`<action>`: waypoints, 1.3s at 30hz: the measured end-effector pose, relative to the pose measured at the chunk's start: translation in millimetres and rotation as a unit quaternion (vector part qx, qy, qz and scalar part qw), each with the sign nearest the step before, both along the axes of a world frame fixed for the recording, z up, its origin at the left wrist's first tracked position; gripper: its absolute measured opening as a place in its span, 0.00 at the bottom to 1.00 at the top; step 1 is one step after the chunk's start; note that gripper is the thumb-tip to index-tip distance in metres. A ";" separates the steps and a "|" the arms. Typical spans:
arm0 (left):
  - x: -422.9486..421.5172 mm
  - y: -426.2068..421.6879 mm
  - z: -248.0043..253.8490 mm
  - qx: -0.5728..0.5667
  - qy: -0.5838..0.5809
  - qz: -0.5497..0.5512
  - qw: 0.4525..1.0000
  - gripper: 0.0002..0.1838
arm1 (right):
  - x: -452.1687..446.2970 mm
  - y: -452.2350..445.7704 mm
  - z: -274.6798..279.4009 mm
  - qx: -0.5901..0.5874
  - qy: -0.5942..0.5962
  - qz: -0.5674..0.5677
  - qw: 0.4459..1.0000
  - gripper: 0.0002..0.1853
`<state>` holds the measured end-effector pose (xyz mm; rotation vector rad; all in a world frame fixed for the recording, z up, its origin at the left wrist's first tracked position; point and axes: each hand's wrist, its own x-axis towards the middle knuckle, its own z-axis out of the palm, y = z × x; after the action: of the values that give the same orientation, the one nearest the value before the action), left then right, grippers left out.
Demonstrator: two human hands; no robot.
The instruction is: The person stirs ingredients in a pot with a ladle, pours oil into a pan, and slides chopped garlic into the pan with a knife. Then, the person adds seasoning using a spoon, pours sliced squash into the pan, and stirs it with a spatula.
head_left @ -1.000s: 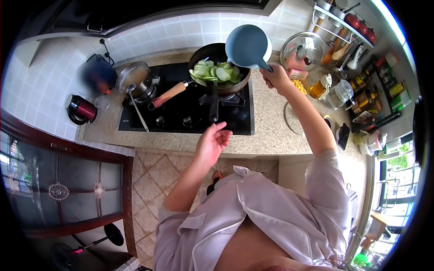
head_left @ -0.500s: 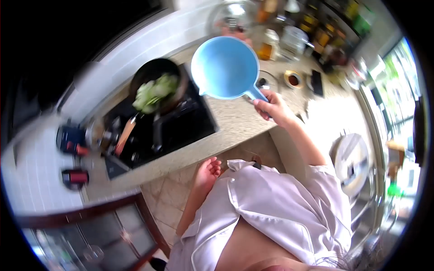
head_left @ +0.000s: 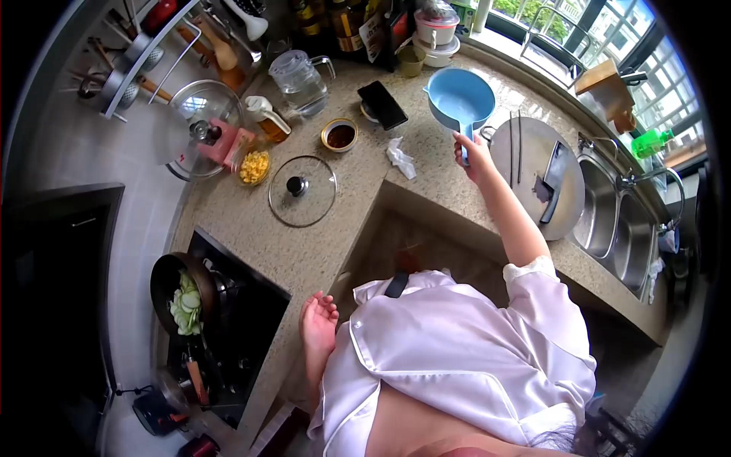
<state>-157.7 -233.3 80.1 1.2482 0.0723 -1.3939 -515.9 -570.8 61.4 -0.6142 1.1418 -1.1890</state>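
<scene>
1. Labels: a jar [head_left: 346,29] at the back of the worktop [head_left: 236,209] bears one, with print too small for me to read.
2. Right hand [head_left: 476,158]: closed around the handle of one blue scoop [head_left: 460,95], which I see above the worktop, near the round board [head_left: 537,141].
3. Left hand [head_left: 319,324]: open, palm up, fingers loosely curled, near the hob's corner.
4. On the board I count two dark sticks [head_left: 520,148] and one cleaver [head_left: 558,164].
5. Glass lids: two. One lies flat [head_left: 285,202]; one stands on edge [head_left: 189,107] (by the wall).
6. One phone [head_left: 384,105], one crumpled tissue [head_left: 400,158], one bowl [head_left: 323,137] of dark sauce.
7. One pan [head_left: 161,286] on the hob holds green slices [head_left: 187,306]; too overlapped for me to count.
</scene>
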 end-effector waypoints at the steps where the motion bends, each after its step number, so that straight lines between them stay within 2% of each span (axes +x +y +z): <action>1: -7.0 -9.4 6.7 -0.001 -0.013 -0.009 1.000 0.13 | -9.7 -17.1 -10.8 0.012 0.007 -0.011 1.000 0.09; 3: -16.7 -19.6 12.5 0.002 -0.026 -0.012 1.000 0.12 | -25.0 -47.5 -36.4 0.010 0.006 -0.015 1.000 0.09; 5: -24.4 -25.2 14.1 -0.016 -0.048 -0.042 0.998 0.13 | -41.6 -78.9 -73.4 -0.001 0.056 -0.021 0.998 0.09; 7: -30.5 -25.0 16.3 0.001 -0.067 -0.035 0.997 0.13 | -43.4 -90.2 -70.5 0.014 0.018 -0.037 0.999 0.10; 9: -36.6 -18.4 16.8 0.024 -0.083 -0.026 0.996 0.13 | -66.3 -111.6 -106.4 -0.044 0.062 0.014 0.997 0.15; 10: -38.7 -14.7 16.0 0.029 -0.089 -0.021 0.995 0.13 | -80.8 -126.1 -143.6 -0.075 0.276 -0.073 0.955 0.19; 11: -40.1 -11.9 15.8 0.032 -0.095 -0.014 0.995 0.14 | -82.6 -137.9 -169.6 -0.111 0.472 -0.156 0.860 0.22; 12: -43.1 -4.1 17.5 0.044 -0.098 0.012 0.994 0.13 | -50.7 -118.4 -128.8 -0.102 0.585 -0.166 0.788 0.24; 13: -43.5 0.2 18.0 0.046 -0.099 0.031 0.994 0.13 | -28.9 -76.0 -60.7 -0.089 0.687 -0.188 0.696 0.26; 16: -39.0 23.2 16.9 0.046 -0.109 0.070 0.991 0.14 | 18.4 -48.4 -22.5 -0.299 0.623 -0.123 0.712 0.22; 19: -24.0 50.2 20.3 0.031 -0.129 0.109 0.985 0.15 | 115.9 -2.9 21.4 -0.469 0.462 0.060 0.751 0.14; 23: 10.6 103.9 16.7 0.015 -0.176 0.171 0.969 0.19 | 237.4 106.7 76.5 -0.528 0.311 0.330 0.718 0.15; 27: 53.1 161.8 28.5 0.030 -0.243 0.255 0.936 0.17 | 324.3 222.8 127.5 -0.587 0.184 0.496 0.612 0.24; 29: 80.7 196.2 31.9 0.036 -0.258 0.276 0.925 0.16 | 364.7 272.0 146.5 -0.636 0.184 0.502 0.556 0.29; 31: 112.9 229.4 34.2 0.046 -0.293 0.340 0.892 0.15 | 403.9 315.1 155.5 -0.689 0.194 0.487 0.500 0.32; 32: 130.0 249.3 33.5 0.029 -0.309 0.343 0.887 0.16 | 424.4 333.1 152.1 -0.726 0.209 0.452 0.474 0.33; 33: 142.1 262.8 37.0 0.029 -0.307 0.348 0.885 0.16 | 439.1 348.7 155.1 -0.715 0.264 0.470 0.444 0.32; 35: 168.8 281.1 47.5 0.068 -0.392 0.413 0.819 0.18 | 466.6 367.2 139.3 -0.697 0.320 0.503 0.399 0.28; 36: 181.7 291.8 49.5 0.073 -0.411 0.427 0.802 0.19 | 472.8 375.1 140.7 -0.684 0.328 0.508 0.407 0.22; 37: 194.1 302.4 48.9 0.073 -0.429 0.438 0.787 0.19 | 478.4 379.4 141.4 -0.679 0.347 0.518 0.388 0.18; 38: 205.6 310.9 48.6 0.087 -0.448 0.432 0.778 0.20 | 480.7 378.5 139.4 -0.704 0.381 0.483 0.355 0.17; 39: 216.6 318.1 48.4 0.100 -0.466 0.424 0.770 0.21 | 485.5 366.1 133.1 -0.747 0.458 0.440 0.195 0.17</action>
<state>58.8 84.7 128.6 1.6650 0.0800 0.0977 -30.4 -204.7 194.5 -3.2636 -0.3894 -0.2372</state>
